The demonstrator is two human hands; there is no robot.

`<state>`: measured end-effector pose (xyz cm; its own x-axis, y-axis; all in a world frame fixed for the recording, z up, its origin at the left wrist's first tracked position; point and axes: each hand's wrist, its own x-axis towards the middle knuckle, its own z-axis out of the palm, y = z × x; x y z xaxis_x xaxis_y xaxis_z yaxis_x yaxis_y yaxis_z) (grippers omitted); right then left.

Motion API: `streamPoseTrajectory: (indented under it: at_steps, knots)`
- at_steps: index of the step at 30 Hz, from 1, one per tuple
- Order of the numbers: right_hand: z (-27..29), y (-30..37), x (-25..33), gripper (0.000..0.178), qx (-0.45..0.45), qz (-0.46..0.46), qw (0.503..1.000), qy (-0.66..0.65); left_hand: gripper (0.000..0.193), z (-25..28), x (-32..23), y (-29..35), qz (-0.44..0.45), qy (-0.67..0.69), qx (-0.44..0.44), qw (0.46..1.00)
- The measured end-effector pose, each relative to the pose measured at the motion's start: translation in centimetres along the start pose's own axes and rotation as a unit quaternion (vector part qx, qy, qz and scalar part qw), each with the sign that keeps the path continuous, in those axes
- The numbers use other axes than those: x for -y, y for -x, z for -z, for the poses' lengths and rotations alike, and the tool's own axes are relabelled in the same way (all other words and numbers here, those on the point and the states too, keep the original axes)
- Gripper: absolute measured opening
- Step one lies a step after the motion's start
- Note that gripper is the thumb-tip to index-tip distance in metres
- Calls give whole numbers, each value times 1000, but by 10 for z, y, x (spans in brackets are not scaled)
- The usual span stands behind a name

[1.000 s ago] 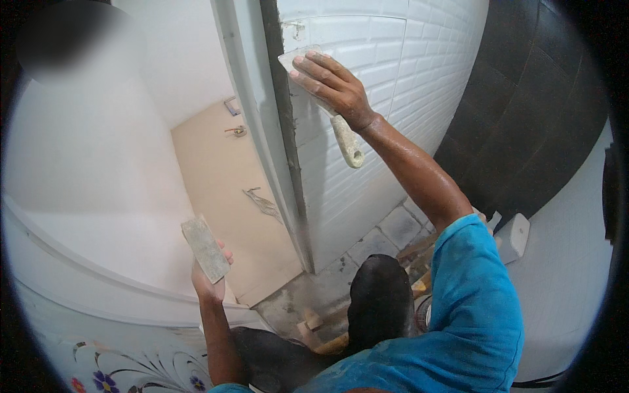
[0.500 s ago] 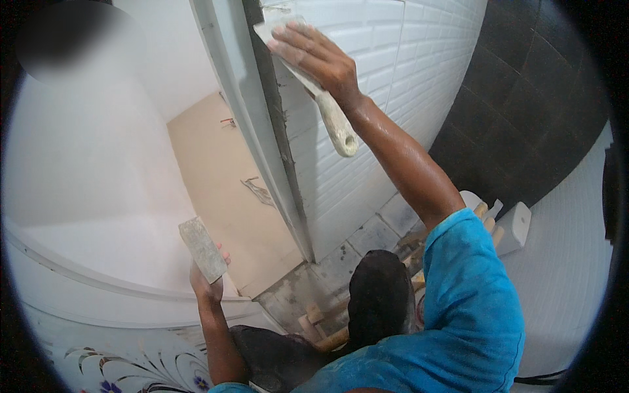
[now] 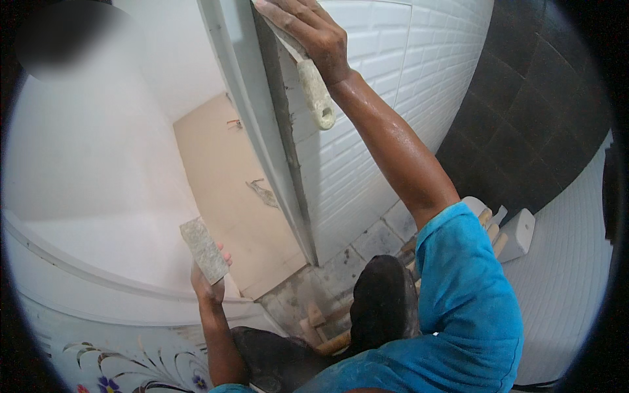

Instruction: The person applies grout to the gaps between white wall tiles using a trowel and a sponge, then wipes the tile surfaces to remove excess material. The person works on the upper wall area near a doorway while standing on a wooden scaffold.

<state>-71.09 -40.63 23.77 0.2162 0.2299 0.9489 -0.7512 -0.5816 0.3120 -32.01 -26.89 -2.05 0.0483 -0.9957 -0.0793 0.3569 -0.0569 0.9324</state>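
My right hand (image 3: 320, 40) reaches up to the edge of the white tiled wall beside the door frame. It is closed on a putty knife (image 3: 316, 95), whose whitish, smeared handle points down with a hole at its end. The hand's fingers lie along the blade, and the blade's tip is hidden at the top of the picture. Low on the left, my left hand (image 3: 208, 286) holds a grey, plaster-smeared rectangular plate (image 3: 204, 250) facing up. Fingertips show past its right edge; any handle under it is hidden.
A pale door frame (image 3: 252, 111) runs down beside a rough grey strip (image 3: 283, 124). Wires poke from a beige wall (image 3: 213, 157). Dark tiles (image 3: 517, 98) cover the right side. A white cistern-like object (image 3: 519, 234) and wooden poles (image 3: 337, 343) stand near my legs.
My right hand has moved up and slightly left along the wall edge with the putty knife, which is now more upright. My left hand and its plate have hardly moved.
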Motion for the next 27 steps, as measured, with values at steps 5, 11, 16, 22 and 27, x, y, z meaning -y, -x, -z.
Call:
streamPoseTrajectory:
  at_steps: [5, 11, 16, 22, 27]
  knots:
    - [1, -11, 3, 36, -35, 75, 996, 39, 50, 3, 0, -2, 4, 70, 27, 997]
    - [15, 1, 17, 44, 35, 9, 999, 32, 56, 7, 4, -8, 11, 12, 16, 1000]
    - [19, 20, 9, 37, 99, -50, 992, 64, 51, 5, 1, -6, 9, 35, 19, 999]
    - [19, 18, 8, 35, 49, 7, 998, 28, 52, 2, -4, -5, 15, 55, 27, 998]
    - [20, 20, 10, 36, 72, -22, 997, 30, 53, 9, 1, -10, 8, 14, 36, 999]
